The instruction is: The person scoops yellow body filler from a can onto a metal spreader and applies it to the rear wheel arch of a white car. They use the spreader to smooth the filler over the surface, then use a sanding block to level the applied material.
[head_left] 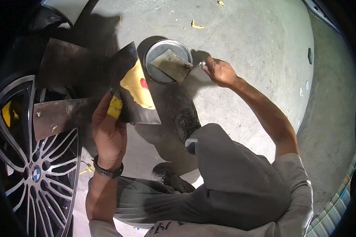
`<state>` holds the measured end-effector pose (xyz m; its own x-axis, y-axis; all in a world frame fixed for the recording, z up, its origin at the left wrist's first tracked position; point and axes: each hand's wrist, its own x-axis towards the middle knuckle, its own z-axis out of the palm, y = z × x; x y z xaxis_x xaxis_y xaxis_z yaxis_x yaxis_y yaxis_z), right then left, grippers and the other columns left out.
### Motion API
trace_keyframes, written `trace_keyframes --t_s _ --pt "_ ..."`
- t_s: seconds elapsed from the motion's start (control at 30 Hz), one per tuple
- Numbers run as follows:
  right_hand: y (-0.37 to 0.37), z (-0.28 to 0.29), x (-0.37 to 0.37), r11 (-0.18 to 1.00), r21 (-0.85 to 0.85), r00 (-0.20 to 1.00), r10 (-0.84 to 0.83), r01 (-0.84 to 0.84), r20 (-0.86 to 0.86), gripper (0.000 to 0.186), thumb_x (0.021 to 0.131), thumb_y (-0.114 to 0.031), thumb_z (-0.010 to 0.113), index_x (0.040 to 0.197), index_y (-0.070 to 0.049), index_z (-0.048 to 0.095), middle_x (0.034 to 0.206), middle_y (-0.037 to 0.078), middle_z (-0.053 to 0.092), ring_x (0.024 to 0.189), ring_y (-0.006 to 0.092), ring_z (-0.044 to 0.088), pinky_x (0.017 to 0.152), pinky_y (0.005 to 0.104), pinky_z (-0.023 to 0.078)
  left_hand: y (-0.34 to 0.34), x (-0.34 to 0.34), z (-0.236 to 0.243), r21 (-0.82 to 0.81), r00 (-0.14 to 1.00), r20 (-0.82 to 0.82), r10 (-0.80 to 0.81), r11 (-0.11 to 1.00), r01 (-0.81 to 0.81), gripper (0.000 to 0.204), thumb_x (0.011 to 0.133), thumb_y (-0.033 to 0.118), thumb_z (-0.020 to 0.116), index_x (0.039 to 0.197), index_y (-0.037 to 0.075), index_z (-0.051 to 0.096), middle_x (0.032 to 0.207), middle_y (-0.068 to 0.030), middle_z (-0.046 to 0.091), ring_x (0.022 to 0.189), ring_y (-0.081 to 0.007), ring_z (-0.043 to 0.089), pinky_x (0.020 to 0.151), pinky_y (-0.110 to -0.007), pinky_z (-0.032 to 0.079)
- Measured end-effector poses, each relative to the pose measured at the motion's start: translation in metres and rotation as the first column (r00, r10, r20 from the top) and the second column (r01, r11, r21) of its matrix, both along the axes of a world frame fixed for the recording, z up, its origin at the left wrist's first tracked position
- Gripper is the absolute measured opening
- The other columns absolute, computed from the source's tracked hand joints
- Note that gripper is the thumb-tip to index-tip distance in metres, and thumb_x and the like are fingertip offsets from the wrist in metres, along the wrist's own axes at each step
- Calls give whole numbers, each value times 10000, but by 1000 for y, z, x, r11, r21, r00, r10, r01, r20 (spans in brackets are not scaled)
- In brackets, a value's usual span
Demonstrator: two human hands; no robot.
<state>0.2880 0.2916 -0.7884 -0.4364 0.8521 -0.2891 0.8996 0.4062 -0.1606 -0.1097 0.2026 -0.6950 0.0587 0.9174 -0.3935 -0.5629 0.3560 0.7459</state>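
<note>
My left hand grips a dark flat mixing board by its near edge. A yellow wrap shows at its thumb. On the board lies a spread of yellow putty with a red dab of paste on it. My right hand is closed in a pinch around a small silvery thing, too small to name, just right of a round tin. A flat, pale spreader with a dirty edge rests on the tin's top, touched by neither hand.
A spoked car wheel stands at the left, with dark panels above and in front of it. My shoe is close below the tin. Yellow scraps lie on the concrete floor. A green-edged grid is at the lower right.
</note>
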Motion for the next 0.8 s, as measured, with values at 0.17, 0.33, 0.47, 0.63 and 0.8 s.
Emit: trace_keyframes --t_s 0.17,0.33,0.47,0.63,0.8 --pt "5 -9 -31 941 272 946 -116 202 -301 425 980 -332 698 1240 -3 632 1127 180 699 1119 367 638 1029 483 477 -2 -7 -5 -81 994 -79 72 994 -79 440 1057 80 476 1478 -45 517 1401 -160 629 1287 -206 621 1125 -365 491" --pt "14 31 -107 969 47 964 -236 243 -123 548 885 -376 812 1262 -8 663 1170 170 729 1107 339 650 1009 433 485 -3 1 0 -68 992 -116 45 996 -53 453 1040 44 470 1476 -73 507 1383 -155 639 1229 -196 653 1089 -334 505" --pt "16 63 -100 861 -356 766 -493 362 -413 392 956 -221 760 1266 -1 660 1040 131 753 899 227 694 841 335 538 -7 3 6 -114 989 -95 113 986 -123 450 1044 51 463 1475 -68 510 1345 -122 646 1221 -176 643 1074 -314 500" --pt "-11 81 -94 693 -721 -146 -714 -3 -685 146 1080 -125 604 1197 -48 642 991 -3 693 904 89 644 827 251 521 -19 17 10 -119 999 -34 -2 993 -2 443 1069 88 452 1482 -67 496 1362 -131 637 1244 -194 630 1071 -332 508" --pt "-63 85 -132 546 -820 -23 -834 -171 -551 289 1048 -31 609 1335 -59 608 1189 26 695 1093 108 631 970 298 506 -15 17 17 -124 992 121 -38 991 53 442 1096 175 464 1480 -41 506 1348 -155 658 1190 -220 668 1036 -335 535"
